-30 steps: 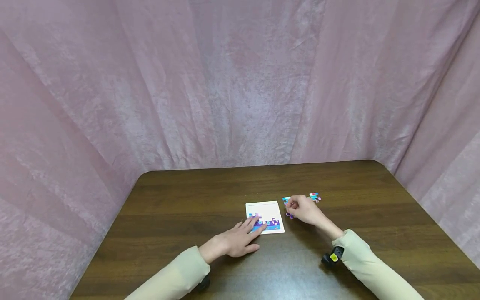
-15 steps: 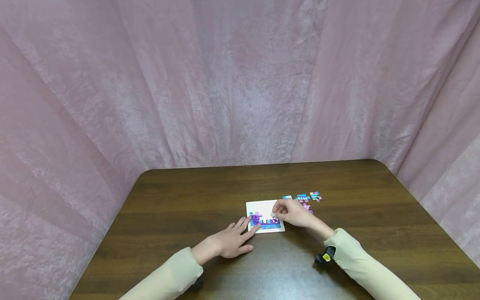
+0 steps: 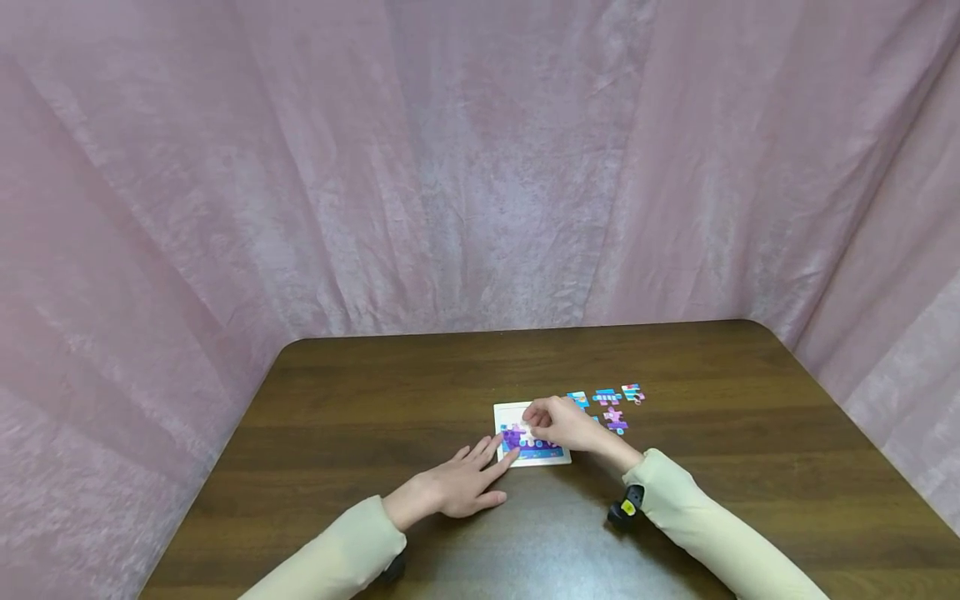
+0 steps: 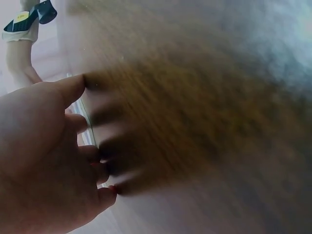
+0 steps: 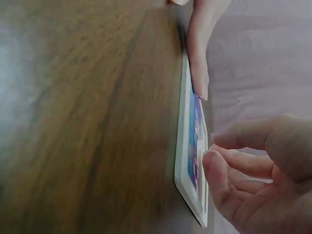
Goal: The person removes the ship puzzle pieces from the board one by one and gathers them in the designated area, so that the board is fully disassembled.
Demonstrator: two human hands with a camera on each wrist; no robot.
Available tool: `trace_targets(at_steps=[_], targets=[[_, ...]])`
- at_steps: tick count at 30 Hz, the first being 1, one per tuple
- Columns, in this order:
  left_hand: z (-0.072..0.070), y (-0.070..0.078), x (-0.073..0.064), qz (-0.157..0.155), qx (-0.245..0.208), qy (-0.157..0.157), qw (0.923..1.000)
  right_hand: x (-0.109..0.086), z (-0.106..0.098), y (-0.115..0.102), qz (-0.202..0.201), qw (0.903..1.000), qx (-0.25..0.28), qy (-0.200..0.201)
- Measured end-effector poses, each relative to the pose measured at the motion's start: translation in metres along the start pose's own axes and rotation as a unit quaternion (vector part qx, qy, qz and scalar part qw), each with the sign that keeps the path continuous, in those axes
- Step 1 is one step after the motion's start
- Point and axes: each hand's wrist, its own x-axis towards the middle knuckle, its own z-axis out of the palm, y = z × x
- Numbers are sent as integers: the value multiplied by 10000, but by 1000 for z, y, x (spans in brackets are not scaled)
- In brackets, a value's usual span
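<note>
A square white puzzle tray (image 3: pixel 512 410) lies on the table, its lower part filled with purple and blue puzzle pieces (image 3: pixel 542 452) that form a picture. My left hand (image 3: pixel 459 483) rests with spread, fairly straight fingers on the tray's left edge and the table beside it. Above the tray's middle, my right hand (image 3: pixel 564 425) pinches a small puzzle piece between thumb and forefinger; the fingertips mostly hide it. In the right wrist view, the thumb (image 5: pixel 216 170) and forefinger nearly meet just over the tray surface.
Several loose puzzle pieces lie right of the tray, among them a pink and purple piece (image 3: pixel 615 419), a blue striped piece (image 3: pixel 607 397) and a red, white and blue piece (image 3: pixel 632 392). A pink curtain (image 3: pixel 480 167) hangs behind the brown wooden table (image 3: pixel 390 375).
My right hand has lifted a puzzle piece from the loose ones and moved left over the tray. My left hand has slid slightly left, still on the tray's edge.
</note>
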Motion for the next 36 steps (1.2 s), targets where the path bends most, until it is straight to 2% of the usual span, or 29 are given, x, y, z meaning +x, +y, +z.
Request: trace_targets(at_steps=[14,25,32,36], targets=[[-1,3,-2,-45,42,-29,10000,11,10,-3,-72,9997,-214,-30],[-3,4,-4,-85,82,-38,9999,11,13,-11,214,9991,348,126],[-3,4,-4,-90,112,-58,9999,11,16,-10,263,9985,375,303],[-4,4,-3,-107,121,-57,9999,11,13,-10,383,9968,558,421]])
